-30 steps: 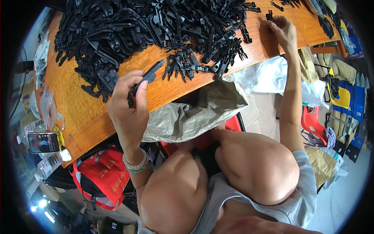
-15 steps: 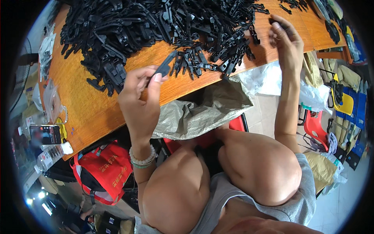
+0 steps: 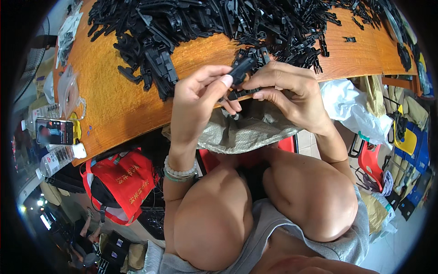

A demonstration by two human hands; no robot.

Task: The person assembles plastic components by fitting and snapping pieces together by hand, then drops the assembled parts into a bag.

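My left hand [image 3: 203, 93] pinches a black plastic part [image 3: 241, 71], elongated and smooth, above the table's near edge. Close against it, my right hand [image 3: 294, 93] has its fingers curled, with thumb and forefinger closed on a small slim black plastic piece [image 3: 243, 94]. The two pieces are near each other; whether they touch is hard to tell. Behind my hands lies a heap of larger black plastic parts [image 3: 159, 23], merging on the right into smaller black clip-like pieces [image 3: 292, 39]. Beneath my hands, an open woven sack [image 3: 255, 134] hangs between the table edge and my knees.
The wooden table [image 3: 109, 100] carries one loose black piece [image 3: 350, 39] at right. A phone [image 3: 54, 131], bottles [image 3: 54, 157] and a clear plastic bag [image 3: 68, 93] are at left. A red bag [image 3: 123, 182] stands below the table; white plastic sheeting [image 3: 351, 102] lies right.
My right hand has come down and left from the far right of the table to meet my left hand. The view has shifted slightly. Both hands now work close together over the sack.
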